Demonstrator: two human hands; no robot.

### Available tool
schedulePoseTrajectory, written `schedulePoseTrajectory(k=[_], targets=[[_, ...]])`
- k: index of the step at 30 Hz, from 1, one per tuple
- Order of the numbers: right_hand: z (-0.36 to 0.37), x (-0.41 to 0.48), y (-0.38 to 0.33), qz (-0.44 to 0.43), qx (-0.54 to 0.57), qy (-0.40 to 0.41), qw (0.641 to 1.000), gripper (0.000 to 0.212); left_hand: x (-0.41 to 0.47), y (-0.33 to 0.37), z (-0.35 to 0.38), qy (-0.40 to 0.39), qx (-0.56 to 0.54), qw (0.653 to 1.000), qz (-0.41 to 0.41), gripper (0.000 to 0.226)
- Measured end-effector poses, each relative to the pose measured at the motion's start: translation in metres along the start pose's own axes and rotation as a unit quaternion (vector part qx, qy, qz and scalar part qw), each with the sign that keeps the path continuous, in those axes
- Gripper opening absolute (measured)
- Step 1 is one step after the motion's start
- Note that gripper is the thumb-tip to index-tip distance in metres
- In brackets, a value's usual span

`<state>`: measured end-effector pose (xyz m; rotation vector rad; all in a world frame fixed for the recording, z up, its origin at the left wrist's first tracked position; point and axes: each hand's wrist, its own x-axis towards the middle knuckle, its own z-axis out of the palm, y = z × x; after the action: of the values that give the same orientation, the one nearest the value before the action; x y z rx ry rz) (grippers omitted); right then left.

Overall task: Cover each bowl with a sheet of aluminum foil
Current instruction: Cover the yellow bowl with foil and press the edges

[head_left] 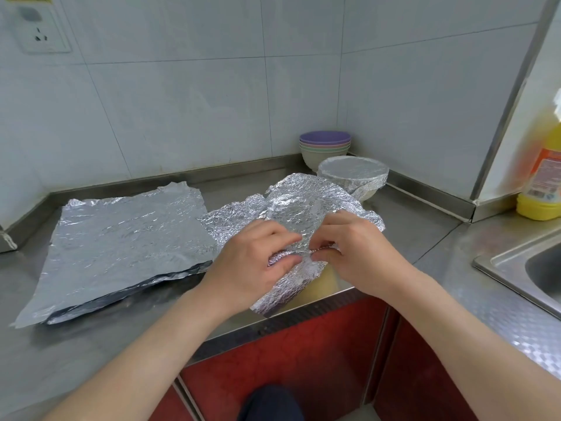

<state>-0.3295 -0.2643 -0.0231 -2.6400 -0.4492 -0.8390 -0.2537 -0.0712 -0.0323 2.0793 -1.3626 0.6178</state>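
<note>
A crumpled foil sheet lies draped over a pale yellow bowl near the counter's front edge; only a strip of the bowl's side shows. My left hand pinches the foil's near edge between thumb and fingers. My right hand pinches the same edge just to the right. Behind, a bowl sealed under smooth foil stands near the corner. A stack of bare coloured bowls, purple on top, sits against the back wall. A pile of flat foil sheets lies to the left.
The steel counter runs along the tiled wall. A sink is set in at the right. A yellow detergent bottle stands on the right ledge. Red cabinet doors sit below the counter edge. A wall socket is upper left.
</note>
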Motion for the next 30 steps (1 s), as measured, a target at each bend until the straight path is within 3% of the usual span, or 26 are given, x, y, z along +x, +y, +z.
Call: schedulePoseTrajectory(k=[8, 12, 15, 19, 24, 30], targets=[[-0.016, 0.004, 0.007, 0.039, 0.039, -0.069, 0.996, 0.012, -0.011, -0.008, -0.009, -0.004, -0.005, 1.0, -0.016, 0.031], [-0.019, 0.004, 0.008, 0.046, 0.035, -0.081, 0.995, 0.014, -0.003, -0.006, -0.025, -0.004, -0.049, 0.987, -0.155, 0.048], [-0.021, 0.002, 0.009, 0.052, 0.035, -0.075, 0.995, 0.014, 0.006, -0.025, -0.042, 0.006, -0.058, 0.953, -0.296, 0.044], [-0.021, 0.002, 0.008, 0.055, 0.035, -0.079, 0.995, 0.015, 0.006, -0.049, -0.05, -0.051, -0.223, 0.869, -0.438, 0.042], [-0.023, 0.003, 0.008, 0.057, 0.037, -0.081, 0.994, 0.016, 0.006, -0.054, -0.047, 0.047, -0.335, 0.828, -0.447, 0.019], [-0.023, 0.005, 0.009, 0.053, 0.034, -0.088, 0.994, 0.016, -0.002, -0.053, -0.039, 0.094, -0.397, 0.786, -0.465, 0.019]])
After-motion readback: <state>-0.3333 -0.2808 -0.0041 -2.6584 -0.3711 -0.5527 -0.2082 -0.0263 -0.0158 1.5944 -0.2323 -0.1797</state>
